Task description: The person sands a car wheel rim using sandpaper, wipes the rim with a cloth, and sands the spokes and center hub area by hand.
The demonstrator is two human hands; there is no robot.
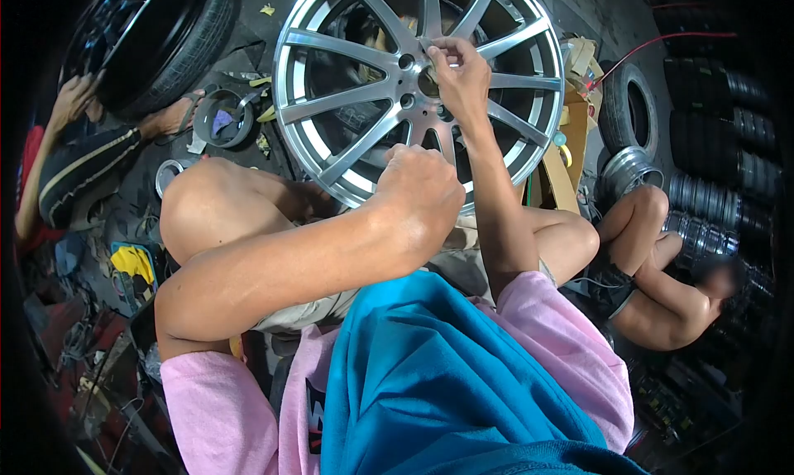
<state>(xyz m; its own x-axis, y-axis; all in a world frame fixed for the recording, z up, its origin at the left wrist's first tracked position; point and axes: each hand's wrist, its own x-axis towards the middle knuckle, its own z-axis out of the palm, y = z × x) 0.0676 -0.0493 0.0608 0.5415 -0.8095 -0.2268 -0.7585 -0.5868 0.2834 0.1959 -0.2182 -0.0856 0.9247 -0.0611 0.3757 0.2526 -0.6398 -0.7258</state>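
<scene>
Brightly lit at the alloy wheel (339,101), with hard white glints. Falling into deep shadow well to the left and right of the wheel. Warped and blackened at the outer edges; blurred in one patch, right of and below the wheel.

The spoked wheel (357,158) was bright metal, smooth and glossy on its spokes. The tyre (178,66) at far left looked like matt, ridged rubber. The teal cloth (430,376) and pink sleeves (219,409) looked soft and matt; the box (569,165) at right was dull brown cardboard.
</scene>
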